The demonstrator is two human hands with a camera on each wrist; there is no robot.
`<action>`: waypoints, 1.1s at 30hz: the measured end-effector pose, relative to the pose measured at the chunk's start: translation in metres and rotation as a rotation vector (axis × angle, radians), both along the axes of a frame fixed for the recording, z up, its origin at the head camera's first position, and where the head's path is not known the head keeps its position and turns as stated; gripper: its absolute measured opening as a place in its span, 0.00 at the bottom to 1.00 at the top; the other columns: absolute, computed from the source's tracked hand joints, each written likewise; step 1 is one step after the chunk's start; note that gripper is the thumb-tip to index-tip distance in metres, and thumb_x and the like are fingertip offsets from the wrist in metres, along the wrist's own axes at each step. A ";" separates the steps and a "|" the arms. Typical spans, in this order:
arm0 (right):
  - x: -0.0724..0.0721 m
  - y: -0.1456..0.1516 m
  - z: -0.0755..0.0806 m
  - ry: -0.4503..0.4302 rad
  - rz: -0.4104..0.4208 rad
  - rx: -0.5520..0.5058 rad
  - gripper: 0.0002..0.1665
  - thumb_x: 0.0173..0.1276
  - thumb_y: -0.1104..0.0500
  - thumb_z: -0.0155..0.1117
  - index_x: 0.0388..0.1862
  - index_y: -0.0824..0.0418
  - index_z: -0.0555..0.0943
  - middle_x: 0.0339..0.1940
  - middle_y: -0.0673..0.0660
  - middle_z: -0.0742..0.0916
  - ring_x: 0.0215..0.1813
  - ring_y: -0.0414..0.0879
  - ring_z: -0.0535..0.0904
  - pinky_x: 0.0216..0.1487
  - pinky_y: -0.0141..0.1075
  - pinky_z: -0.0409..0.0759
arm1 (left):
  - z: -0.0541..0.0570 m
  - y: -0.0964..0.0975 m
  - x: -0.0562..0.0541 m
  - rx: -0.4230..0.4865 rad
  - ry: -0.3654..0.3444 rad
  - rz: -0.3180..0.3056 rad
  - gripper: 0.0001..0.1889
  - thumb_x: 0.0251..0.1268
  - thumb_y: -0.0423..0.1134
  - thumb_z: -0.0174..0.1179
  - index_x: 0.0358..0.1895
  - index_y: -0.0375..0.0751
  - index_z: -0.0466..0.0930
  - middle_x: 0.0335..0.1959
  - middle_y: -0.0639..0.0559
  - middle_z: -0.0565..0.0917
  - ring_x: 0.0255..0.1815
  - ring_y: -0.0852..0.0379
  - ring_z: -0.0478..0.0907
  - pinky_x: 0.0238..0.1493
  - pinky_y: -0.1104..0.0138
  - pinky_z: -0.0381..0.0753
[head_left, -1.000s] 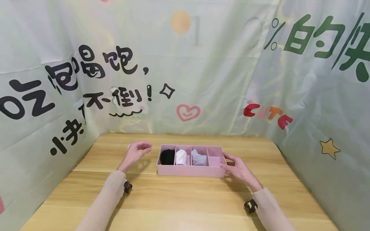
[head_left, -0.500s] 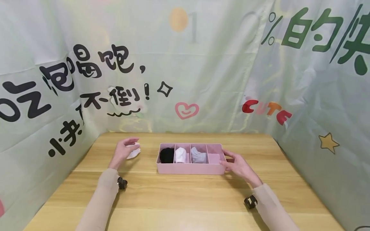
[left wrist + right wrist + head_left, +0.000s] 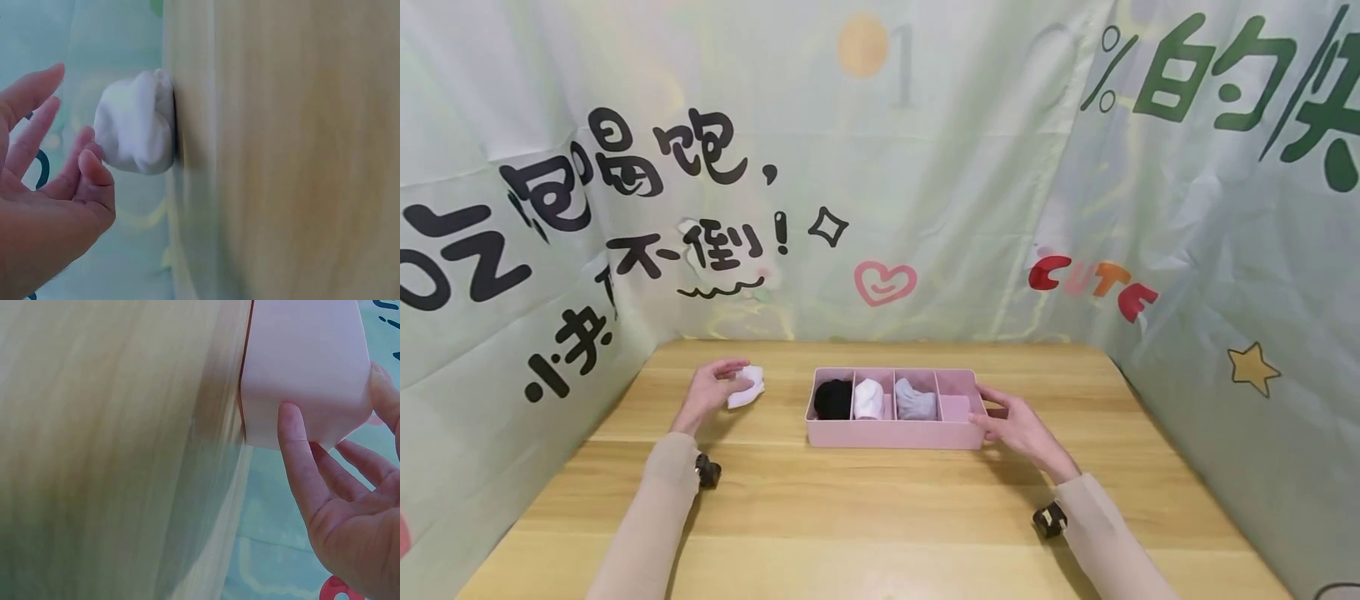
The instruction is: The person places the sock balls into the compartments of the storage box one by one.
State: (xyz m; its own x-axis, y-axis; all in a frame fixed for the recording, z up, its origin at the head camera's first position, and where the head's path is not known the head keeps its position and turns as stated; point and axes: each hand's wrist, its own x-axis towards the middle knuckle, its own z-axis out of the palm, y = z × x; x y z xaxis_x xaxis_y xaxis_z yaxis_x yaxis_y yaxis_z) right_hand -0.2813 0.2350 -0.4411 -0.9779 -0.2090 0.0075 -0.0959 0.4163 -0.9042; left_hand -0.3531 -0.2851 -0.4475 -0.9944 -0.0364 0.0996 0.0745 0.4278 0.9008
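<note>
A white balled-up sock (image 3: 747, 388) sits on the table at the left. My left hand (image 3: 713, 390) is right beside it, fingers spread and bent a little, fingertips at its edge in the left wrist view (image 3: 59, 181). In the middle stands a pink divided storage box (image 3: 895, 434). From left to right, its compartments hold a black sock bundle (image 3: 833, 400), a white sock bundle (image 3: 869, 400) and a grey sock bundle (image 3: 916, 402); bare pink floor shows in the right-end one. My right hand (image 3: 1018, 425) grips the box's right end, its fingers against the end wall.
The wooden table (image 3: 880, 508) reaches back to a printed cloth curtain (image 3: 880, 183), which also closes off the left and right sides. A black wrist camera (image 3: 707, 472) is strapped below each sleeve cuff. A dark curved line (image 3: 1337, 588) shows at the lower right corner.
My left hand has moved left, away from the box, to the white sock, which was mostly hidden behind it a second ago. My right hand stays at the box's right end.
</note>
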 end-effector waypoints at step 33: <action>0.002 -0.001 -0.001 0.030 -0.014 0.006 0.40 0.70 0.57 0.65 0.76 0.66 0.60 0.71 0.71 0.71 0.54 0.55 0.82 0.42 0.44 0.85 | 0.002 -0.004 -0.005 0.018 -0.283 -0.097 0.35 0.62 0.29 0.62 0.73 0.37 0.61 0.73 0.26 0.57 0.69 0.37 0.60 0.66 0.52 0.64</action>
